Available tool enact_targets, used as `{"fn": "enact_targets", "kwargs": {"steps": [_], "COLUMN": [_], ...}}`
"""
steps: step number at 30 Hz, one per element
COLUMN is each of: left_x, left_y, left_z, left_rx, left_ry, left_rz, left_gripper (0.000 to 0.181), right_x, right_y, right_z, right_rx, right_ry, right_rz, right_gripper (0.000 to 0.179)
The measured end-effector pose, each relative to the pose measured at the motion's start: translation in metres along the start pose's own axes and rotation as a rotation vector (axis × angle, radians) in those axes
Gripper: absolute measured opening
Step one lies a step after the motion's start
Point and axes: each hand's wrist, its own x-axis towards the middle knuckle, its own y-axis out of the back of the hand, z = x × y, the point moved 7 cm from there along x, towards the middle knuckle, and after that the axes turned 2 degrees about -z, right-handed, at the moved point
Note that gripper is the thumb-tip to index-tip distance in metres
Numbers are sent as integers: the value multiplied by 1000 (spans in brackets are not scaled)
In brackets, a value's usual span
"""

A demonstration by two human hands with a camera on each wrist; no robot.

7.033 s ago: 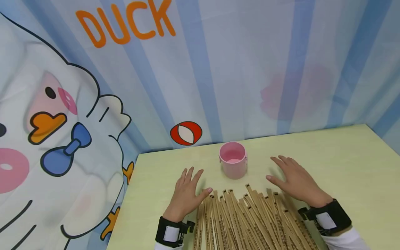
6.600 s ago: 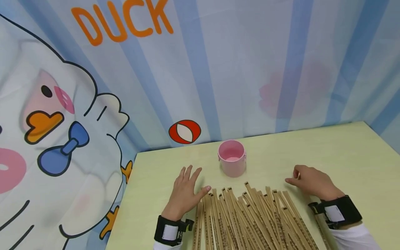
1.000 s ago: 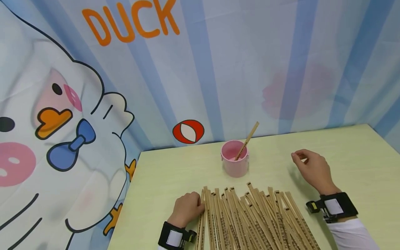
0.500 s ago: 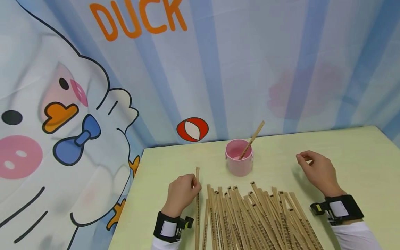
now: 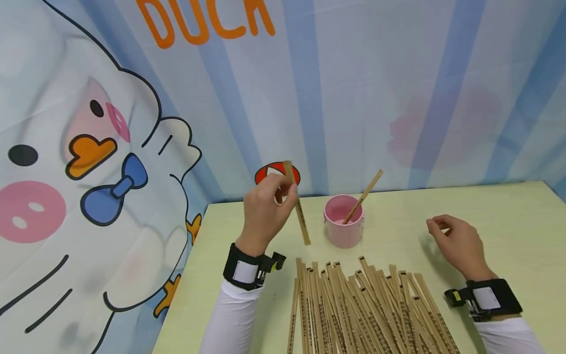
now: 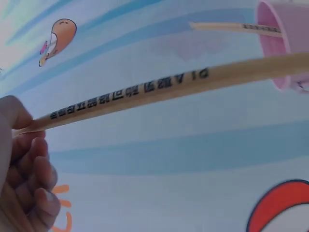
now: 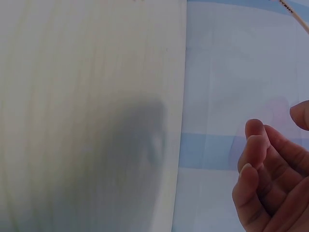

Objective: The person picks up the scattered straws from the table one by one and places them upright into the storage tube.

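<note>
My left hand (image 5: 267, 211) is raised left of the pink bucket (image 5: 344, 237) and pinches one thin bamboo stick (image 5: 302, 222) between thumb and fingers. The held stick slants, its lower end close to the bucket's left side. Black printed characters run along the stick (image 6: 145, 94) in the left wrist view. A second bamboo stick (image 5: 370, 186) leans inside the bucket, its top sticking out to the right. To the right, my right hand (image 5: 460, 246) hovers with loosely curled fingers and holds nothing; in the right wrist view its fingers (image 7: 256, 150) stand apart from the thumb.
A wide heap of printed bamboo sticks (image 5: 353, 314) lies at the front of the pale yellow table (image 5: 508, 221). Behind the table hangs a striped blue cloth (image 5: 353, 98) with a duck drawing (image 5: 79, 275) on the left.
My left hand has drawn a stick from the heap's left edge and lifted it up toward the bucket. Over the longer span, a stick has appeared in the bucket. The right hand has barely moved lately.
</note>
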Motion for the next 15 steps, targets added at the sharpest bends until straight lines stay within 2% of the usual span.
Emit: {"fn": "enact_targets", "kwargs": {"steps": [4, 8, 11, 15], "left_x": [22, 31, 30, 23], "left_y": [1, -6, -16, -35], "left_z": [9, 11, 8, 3], "left_rx": [-45, -56, -45, -6], "left_ry": [-43, -51, -44, -16], "left_rz": [110, 163, 166, 120], "left_gripper": [12, 13, 13, 12], "right_x": [0, 1, 1, 1], "right_y": [0, 0, 0, 1], "right_z": [2, 2, 3, 3], "right_rx": [3, 8, 10, 7], "right_ry": [7, 13, 10, 4], "right_rz": [5, 9, 12, 15], "right_gripper": [33, 32, 33, 33]}}
